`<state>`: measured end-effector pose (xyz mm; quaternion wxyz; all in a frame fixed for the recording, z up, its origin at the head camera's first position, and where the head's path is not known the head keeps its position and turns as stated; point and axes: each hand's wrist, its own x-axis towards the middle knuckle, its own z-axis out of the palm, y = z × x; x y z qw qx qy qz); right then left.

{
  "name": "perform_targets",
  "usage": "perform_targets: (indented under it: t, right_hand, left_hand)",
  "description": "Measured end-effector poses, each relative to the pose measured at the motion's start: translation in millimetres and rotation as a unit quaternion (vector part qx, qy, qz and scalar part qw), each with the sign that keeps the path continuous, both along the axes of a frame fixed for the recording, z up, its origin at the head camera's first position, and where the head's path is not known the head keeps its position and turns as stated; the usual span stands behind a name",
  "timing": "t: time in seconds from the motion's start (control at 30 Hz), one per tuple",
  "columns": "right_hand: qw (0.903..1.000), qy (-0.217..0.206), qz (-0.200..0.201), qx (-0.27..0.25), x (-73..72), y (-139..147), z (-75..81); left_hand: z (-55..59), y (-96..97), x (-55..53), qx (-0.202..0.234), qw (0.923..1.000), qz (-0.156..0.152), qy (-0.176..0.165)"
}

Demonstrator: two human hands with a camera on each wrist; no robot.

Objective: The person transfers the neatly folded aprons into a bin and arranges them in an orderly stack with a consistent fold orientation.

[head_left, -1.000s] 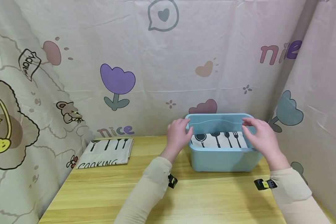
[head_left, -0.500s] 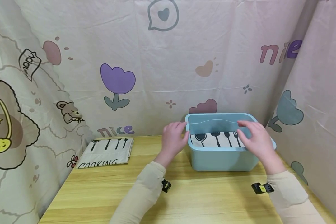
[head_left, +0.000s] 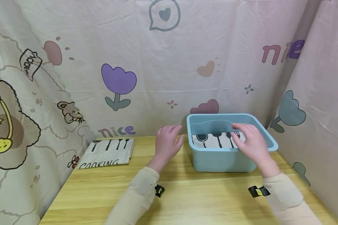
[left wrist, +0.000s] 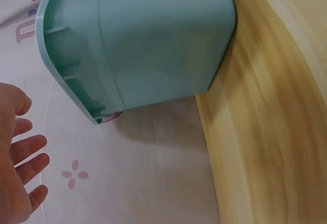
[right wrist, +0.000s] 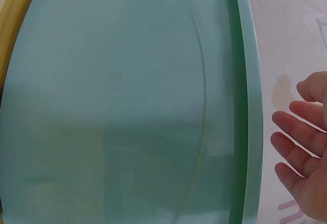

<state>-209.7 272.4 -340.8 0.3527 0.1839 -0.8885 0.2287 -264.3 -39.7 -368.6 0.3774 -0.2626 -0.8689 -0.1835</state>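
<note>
A light blue plastic bin [head_left: 223, 161] stands at the back right of the table. Inside it lies a folded white cloth [head_left: 211, 142] printed with black kitchen utensils. My left hand [head_left: 167, 143] is held in the air left of the bin, apart from its rim, with fingers loosely bent and nothing in them. Over the bin's front right part hovers my right hand [head_left: 252, 143], also holding nothing; it hides part of the cloth and the rim. Both wrist views show relaxed, spread fingers beside the bin's outer walls.
A second folded cloth [head_left: 107, 153], with utensil prints and the word "COOKING", lies flat at the table's back left. Patterned curtains [head_left: 157, 68] hang behind the wooden table [head_left: 197, 200] and along both sides.
My left hand has moved left, away from the bin's left rim. The right hand has shifted left and slightly down, off the right rim. Bin and cloths have stayed put.
</note>
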Motion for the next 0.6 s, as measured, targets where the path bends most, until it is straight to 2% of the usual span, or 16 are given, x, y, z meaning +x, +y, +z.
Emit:
perform_targets:
  t: [0.27,0.6]
  right_hand:
    - [0.9995,0.024,0.021,-0.002,-0.2,-18.5,-1.4]
    - [0.9973,0.040,0.059,-0.016,-4.6,-41.1,-7.8]
  left_hand:
    - [-10.3,-18.3,2.7,-0.007,0.9999,0.013,0.003]
    - [-24.5,-46.8,3.0,0.005,0.9996,0.026,0.006]
